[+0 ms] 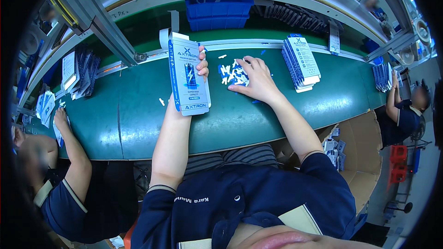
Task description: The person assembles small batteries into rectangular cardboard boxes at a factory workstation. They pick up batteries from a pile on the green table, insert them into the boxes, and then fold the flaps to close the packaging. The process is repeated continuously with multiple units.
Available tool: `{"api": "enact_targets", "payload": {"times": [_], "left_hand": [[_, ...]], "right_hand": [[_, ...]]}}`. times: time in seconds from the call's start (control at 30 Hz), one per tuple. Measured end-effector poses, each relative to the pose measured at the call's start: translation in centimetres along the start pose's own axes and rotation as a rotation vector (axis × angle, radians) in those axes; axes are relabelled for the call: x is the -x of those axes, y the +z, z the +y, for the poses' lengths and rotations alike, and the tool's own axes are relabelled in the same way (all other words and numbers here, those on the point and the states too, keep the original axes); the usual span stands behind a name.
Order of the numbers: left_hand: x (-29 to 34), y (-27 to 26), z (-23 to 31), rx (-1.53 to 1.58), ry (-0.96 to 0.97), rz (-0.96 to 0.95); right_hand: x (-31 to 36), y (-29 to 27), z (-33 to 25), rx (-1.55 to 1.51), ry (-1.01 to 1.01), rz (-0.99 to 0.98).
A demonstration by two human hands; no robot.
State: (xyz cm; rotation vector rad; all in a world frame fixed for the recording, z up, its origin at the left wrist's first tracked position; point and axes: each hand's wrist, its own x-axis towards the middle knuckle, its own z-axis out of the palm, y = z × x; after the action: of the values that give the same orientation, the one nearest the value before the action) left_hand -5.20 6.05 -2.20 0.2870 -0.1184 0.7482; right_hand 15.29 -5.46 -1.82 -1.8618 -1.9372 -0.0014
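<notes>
My left hand [202, 64] is closed around a white and blue battery carton [189, 80]. The carton stands upright above the green table, its printed front towards me; the fingers wrap its right edge and the palm is hidden behind it. Further right, my right hand [259, 80] rests at the edge of a pile of small white and blue pieces [234, 74]. Its thumb and fingers are apart on either side of the pile's right part. Whether a fingertip touches a single piece, I cannot tell.
Stacked cartons [302, 62] stand right of my right hand; more cartons [80, 74] lean at the left. Blue bins [218, 14] sit under the shelf behind. A cardboard box [362, 152] holding cartons is at my right. Co-workers' arms [74, 152] reach in at both sides.
</notes>
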Motion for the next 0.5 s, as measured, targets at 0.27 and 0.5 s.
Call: {"api": "enact_targets", "payload": {"times": [0.27, 0.5], "left_hand": [[0.0, 0.2, 0.1, 0.017, 0.005, 0.028], [-0.2, 0.5, -0.1, 0.057, 0.012, 0.165]], "right_hand": [[0.0, -1.8, 1.2, -0.009, 0.146, -0.001], [-0.5, -1.4, 3.1, -0.291, 0.101, 0.051]]}}
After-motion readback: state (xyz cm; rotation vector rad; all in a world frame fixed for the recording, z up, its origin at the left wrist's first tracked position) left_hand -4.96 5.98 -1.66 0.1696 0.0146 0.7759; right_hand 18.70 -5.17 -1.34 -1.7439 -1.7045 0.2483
